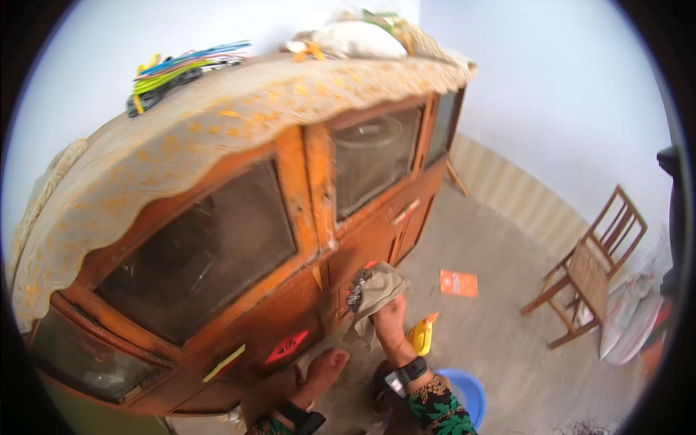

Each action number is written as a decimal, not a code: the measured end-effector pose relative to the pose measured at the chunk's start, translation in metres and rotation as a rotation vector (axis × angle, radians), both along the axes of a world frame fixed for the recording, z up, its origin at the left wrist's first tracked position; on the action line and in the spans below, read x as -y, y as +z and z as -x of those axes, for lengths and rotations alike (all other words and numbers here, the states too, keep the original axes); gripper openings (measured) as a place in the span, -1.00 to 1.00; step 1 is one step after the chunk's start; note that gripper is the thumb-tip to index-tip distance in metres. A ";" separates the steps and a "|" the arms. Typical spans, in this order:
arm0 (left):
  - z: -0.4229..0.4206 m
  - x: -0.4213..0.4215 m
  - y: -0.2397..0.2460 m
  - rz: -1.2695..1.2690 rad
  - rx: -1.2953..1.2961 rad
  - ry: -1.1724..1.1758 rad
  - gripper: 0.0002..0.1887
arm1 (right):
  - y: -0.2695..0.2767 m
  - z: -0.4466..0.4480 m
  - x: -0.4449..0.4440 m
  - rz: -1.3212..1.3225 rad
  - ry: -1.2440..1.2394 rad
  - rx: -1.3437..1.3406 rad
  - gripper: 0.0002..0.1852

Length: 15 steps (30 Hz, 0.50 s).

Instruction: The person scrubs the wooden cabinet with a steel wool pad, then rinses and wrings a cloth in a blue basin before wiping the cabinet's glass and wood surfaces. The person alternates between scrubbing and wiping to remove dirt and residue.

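Observation:
A grey-brown cloth (pixel 381 287) is bunched in my right hand (pixel 390 315), against or just in front of the lower door of a wooden cabinet (pixel 307 217) with glass panes. Beside the cloth is a dark, glittery patch with some red, partly covered. My left hand (pixel 329 367) is lower and to the left, near the cabinet's lower front, its fingers partly hidden; nothing can be seen in it. Between my left hand and a pale yellow strip (pixel 224 363), a red paper decoration (pixel 287 347) is on the cabinet door.
A yellow bottle (pixel 420 337) and a blue basin (pixel 468 394) are on the floor to the right. Farther off lie an orange sheet (pixel 458 283), a wooden chair (pixel 590 266) and sacks (pixel 625 326). A patterned cloth (pixel 217 119) covers the cabinet top, with hangers (pixel 179 73) on it.

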State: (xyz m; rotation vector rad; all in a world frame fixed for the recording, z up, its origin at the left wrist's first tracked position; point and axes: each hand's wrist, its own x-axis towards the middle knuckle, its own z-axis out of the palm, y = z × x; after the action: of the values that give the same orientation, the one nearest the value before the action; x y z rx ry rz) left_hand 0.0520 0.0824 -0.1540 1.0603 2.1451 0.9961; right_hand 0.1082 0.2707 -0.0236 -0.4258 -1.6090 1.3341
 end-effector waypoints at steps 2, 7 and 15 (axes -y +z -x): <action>-0.002 0.008 0.012 -0.134 0.013 0.086 -0.80 | -0.014 -0.014 0.002 0.611 0.280 -0.231 -0.67; -0.006 0.003 0.090 -0.282 0.057 0.240 -0.83 | -0.015 -0.032 -0.002 1.293 0.724 -0.551 -0.64; -0.031 -0.051 0.184 -0.477 -0.587 0.065 -0.51 | -0.009 -0.033 -0.008 1.054 0.666 -0.461 -0.79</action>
State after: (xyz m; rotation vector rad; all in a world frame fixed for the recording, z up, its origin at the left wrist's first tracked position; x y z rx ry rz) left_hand 0.0830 0.1338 0.0297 1.6871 2.4641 1.4065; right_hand 0.1408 0.2783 -0.0323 -0.1429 -0.5471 2.5392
